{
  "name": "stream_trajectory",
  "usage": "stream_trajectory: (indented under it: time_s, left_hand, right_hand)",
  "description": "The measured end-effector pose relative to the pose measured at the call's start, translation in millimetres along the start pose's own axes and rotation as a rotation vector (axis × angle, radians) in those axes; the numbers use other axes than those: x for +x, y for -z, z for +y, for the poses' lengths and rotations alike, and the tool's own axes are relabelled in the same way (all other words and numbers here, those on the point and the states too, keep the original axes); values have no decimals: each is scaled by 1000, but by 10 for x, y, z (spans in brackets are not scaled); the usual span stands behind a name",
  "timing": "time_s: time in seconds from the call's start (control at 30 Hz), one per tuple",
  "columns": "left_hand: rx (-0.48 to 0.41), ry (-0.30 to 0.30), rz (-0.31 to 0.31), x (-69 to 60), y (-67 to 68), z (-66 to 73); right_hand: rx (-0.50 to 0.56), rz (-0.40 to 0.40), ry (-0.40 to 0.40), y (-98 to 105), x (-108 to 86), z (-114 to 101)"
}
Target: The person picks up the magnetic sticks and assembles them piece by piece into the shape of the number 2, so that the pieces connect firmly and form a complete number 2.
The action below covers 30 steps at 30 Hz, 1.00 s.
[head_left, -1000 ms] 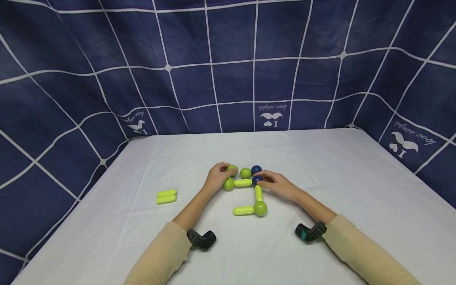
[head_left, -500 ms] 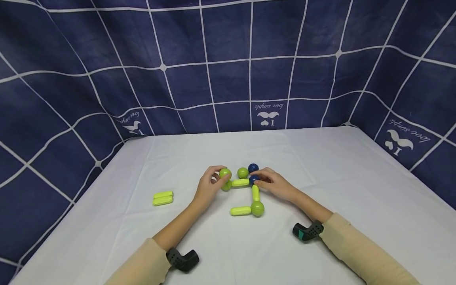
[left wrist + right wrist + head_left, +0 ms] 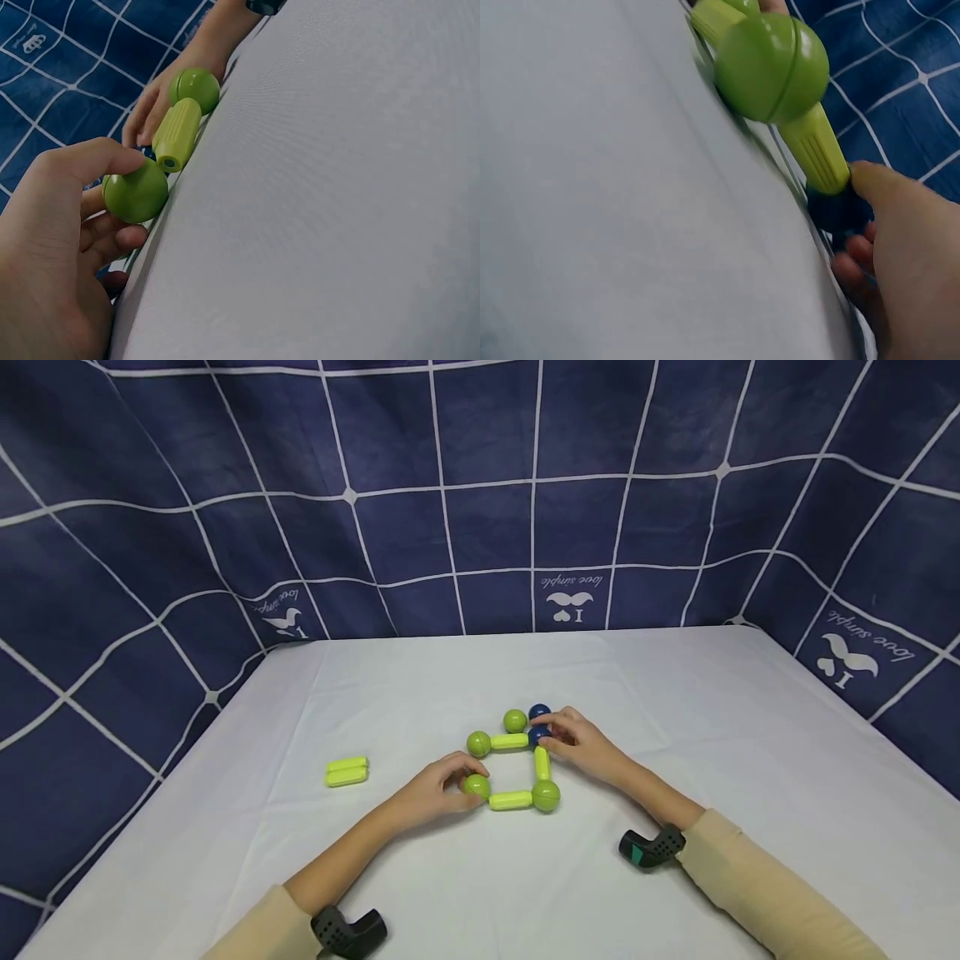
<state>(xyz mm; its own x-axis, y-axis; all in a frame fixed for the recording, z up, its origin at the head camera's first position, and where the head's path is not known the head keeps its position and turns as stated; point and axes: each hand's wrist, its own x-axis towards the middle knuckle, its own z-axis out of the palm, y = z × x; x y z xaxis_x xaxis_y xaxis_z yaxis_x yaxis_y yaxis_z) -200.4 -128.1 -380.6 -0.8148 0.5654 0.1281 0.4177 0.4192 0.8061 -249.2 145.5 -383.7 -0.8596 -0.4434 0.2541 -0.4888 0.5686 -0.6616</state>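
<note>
Forearm slanting inward, the left hand pinches a green ball.

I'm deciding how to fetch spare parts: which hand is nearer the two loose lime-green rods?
Left. The left hand, holding a green ball, is right of the loose rods, apart from them; the right hand, pinching a blue ball, is farther right.

The white table bears joined rods and balls — plus a rod pair, a green ball, a blue ball.

Beige sleeves meet black wrist cameras — one teal-marked.
</note>
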Motion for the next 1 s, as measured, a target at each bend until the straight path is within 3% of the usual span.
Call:
stream_trajectory:
  time_s: [0.17, 0.27, 0.37, 0.47, 0.57, 0.7, 1.0]
  left_hand:
    - [4, 26, -19, 1, 5, 60]
    - [-1, 32, -25, -23, 21, 164]
    - [-10, 34, -28, -57, 55, 291]
    - [-22, 30, -29, -76, 77, 352]
    - [-26, 9, -26, -48, 62, 199]
    - [-21, -7, -28, -7, 33, -23]
    - [-31, 21, -39, -3, 23, -23]
  right_hand:
    - [-255, 44, 159, 3, -155, -207]
    - [-453, -32, 242, -22, -260, -319]
    - [-580, -149, 226, -63, -325, -394]
    - [-589, -218, 145, -107, -337, -443]
    - [-523, -225, 101, -134, -314, -453]
    - [-459, -211, 106, -144, -281, -434]
    - [-482, -194, 104, -154, -293, -402]
